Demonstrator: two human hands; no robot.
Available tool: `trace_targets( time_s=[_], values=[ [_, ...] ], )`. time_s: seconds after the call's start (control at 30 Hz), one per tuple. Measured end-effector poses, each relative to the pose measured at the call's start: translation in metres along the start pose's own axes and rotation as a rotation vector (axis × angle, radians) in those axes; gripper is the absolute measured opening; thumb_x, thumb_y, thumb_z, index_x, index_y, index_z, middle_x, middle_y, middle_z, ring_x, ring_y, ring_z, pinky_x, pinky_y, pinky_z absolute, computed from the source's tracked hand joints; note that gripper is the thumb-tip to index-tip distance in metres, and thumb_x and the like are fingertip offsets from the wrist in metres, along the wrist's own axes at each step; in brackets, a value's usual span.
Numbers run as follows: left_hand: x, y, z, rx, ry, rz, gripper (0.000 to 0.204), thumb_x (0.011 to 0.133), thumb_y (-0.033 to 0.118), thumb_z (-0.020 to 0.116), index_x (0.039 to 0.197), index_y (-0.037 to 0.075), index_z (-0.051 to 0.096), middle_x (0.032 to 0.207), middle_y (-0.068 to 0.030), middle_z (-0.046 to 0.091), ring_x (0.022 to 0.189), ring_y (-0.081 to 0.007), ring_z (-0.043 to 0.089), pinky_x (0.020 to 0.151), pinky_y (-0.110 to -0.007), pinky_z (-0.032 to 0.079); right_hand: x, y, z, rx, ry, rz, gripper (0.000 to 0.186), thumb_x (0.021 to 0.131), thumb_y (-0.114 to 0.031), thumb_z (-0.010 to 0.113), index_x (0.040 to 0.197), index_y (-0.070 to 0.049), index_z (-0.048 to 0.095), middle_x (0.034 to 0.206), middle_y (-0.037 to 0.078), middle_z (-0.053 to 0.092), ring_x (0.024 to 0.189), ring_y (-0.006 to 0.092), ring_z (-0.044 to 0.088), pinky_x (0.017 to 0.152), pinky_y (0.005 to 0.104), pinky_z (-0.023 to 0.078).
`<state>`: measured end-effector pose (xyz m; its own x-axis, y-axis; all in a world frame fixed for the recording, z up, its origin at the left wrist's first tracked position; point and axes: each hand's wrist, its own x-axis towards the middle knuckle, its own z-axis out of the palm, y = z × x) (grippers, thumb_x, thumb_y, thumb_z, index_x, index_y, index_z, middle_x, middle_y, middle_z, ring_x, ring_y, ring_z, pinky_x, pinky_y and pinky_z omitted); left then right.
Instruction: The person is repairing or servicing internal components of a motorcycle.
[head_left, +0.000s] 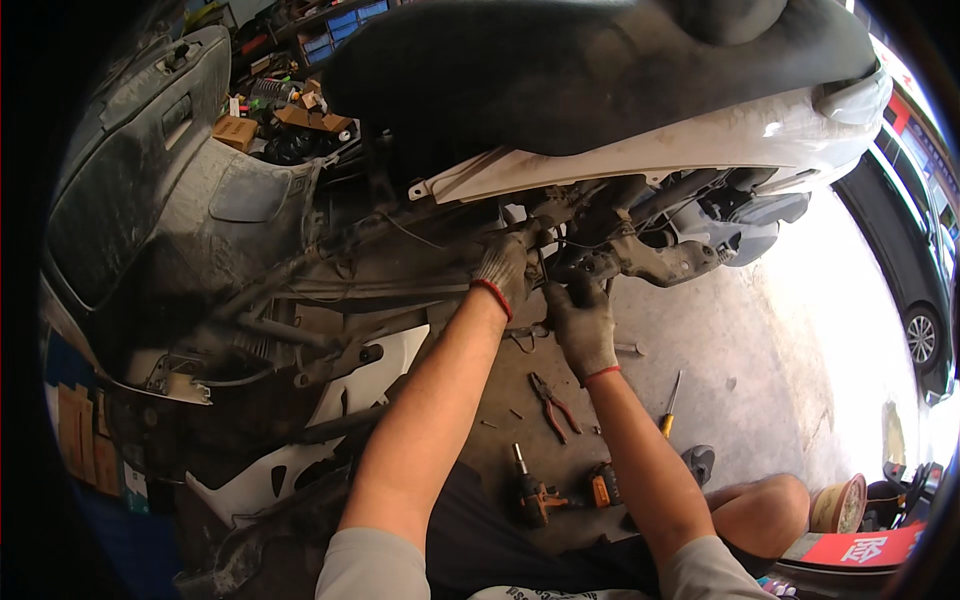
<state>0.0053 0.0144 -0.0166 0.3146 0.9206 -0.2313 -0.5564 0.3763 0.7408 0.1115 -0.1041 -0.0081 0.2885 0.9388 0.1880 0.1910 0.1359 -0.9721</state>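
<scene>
The black leg shield (120, 200) stands in place at the front end of the scooter (540, 172), scuffed and dusty. On your side of the scooter, a white fairing panel (375, 385) seems to lie loose, so some stripping looks done already. Under the scooter's middle, your left hand (508, 265), in a red-cuffed knitted glove, has its fingers curled in at the exposed mechanism — what they close on is hidden, so I cannot tell whether they grip. On the floor in front of the scooter lie a cordless drill (538, 500) and red-handled pliers (551, 408), neither in your hands. Your right hand (583, 328), gloved too, reaches up to the scooter's underside with bent fingers, and its hold cannot be told either. Just right of it, a dark metal bracket (668, 260) juts from the scooter and looks attached. A yellow-handled screwdriver (667, 424) lies on the floor, clear of the scooter. The scooter's seat (560, 80) and white tail panel (720, 145) remain mounted. I would judge you partway along — covering opened up, but the work at the mechanism unfinished, with any refitting of the loose panel left as well
</scene>
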Motion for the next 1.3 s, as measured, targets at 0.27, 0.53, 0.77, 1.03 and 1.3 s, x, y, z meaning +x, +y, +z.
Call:
trace_targets(
  time_s=[0.27, 0.53, 0.77, 1.03, 1.3],
  values=[
    [0.009, 0.01, -0.042, -0.122, -0.252, -0.061, 0.022, 0.1, 0.015, 0.048, 0.112, 0.004, 0.063, 0.092, -0.0041, 0.065, 0.088, -0.014, 0.068, 0.058, -0.023, 0.057, -0.013, -0.019, 0.013, 0.94, -0.109, 0.374, 0.036, 0.099, -0.038, 0.051, 0.11, -0.004, 0.06, 0.077, 0.0, 0.059, 0.049, 0.0121, 0.046, 0.058, 0.0337, 0.051],
    [-0.008, 0.01, 0.007, 0.015, 0.03, -0.013, 0.02, 0.101, 0.02, 0.051, 0.101, 0.008, 0.067, 0.072, 0.0048, 0.057, 0.045, -0.0022, 0.032, 0.039, -0.017, 0.027, -0.005, -0.004, 0.012, -0.039, -0.109, 0.012, 0.018, 0.092, -0.019, 0.064, 0.098, -0.003, 0.059, 0.078, 0.003, 0.065, 0.06, 0.0136, 0.058, 0.059, 0.0305, 0.048],
    [-0.026, 0.014, 0.028, -0.068, 0.056, -0.02, 0.019, 0.101, 0.016, 0.05, 0.105, 0.005, 0.065, 0.075, 0.0007, 0.06, 0.053, -0.0058, 0.053, 0.043, -0.016, 0.042, -0.004, 0.008, -0.003, 0.747, -0.183, 0.433, 0.027, 0.089, -0.028, 0.064, 0.106, -0.007, 0.063, 0.085, 0.014, 0.07, 0.079, 0.0318, 0.068, 0.072, 0.0398, 0.052],
    [-0.036, 0.018, 0.04, 0.052, 0.033, -0.017, 0.021, 0.102, 0.02, 0.049, 0.102, 0.003, 0.062, 0.076, 0.0003, 0.059, 0.061, -0.008, 0.053, 0.054, -0.02, 0.045, -0.012, -0.007, 0.015, 0.115, 0.285, -0.141, 0.021, 0.087, -0.013, 0.068, 0.105, -0.007, 0.061, 0.085, 0.008, 0.067, 0.077, 0.0218, 0.066, 0.072, 0.0321, 0.053],
    [-0.024, 0.028, 0.009, -0.077, -0.257, -0.263, 0.026, 0.1, 0.028, 0.052, 0.086, 0.007, 0.057, 0.061, 0.0016, 0.046, 0.051, -0.0089, 0.038, 0.047, -0.025, 0.033, -0.019, 0.01, 0.002, 1.731, -0.426, 0.663, 0.036, 0.101, -0.034, 0.05, 0.106, 0.0, 0.061, 0.075, 0.005, 0.06, 0.053, 0.0117, 0.05, 0.052, 0.0249, 0.044]
  ],
)
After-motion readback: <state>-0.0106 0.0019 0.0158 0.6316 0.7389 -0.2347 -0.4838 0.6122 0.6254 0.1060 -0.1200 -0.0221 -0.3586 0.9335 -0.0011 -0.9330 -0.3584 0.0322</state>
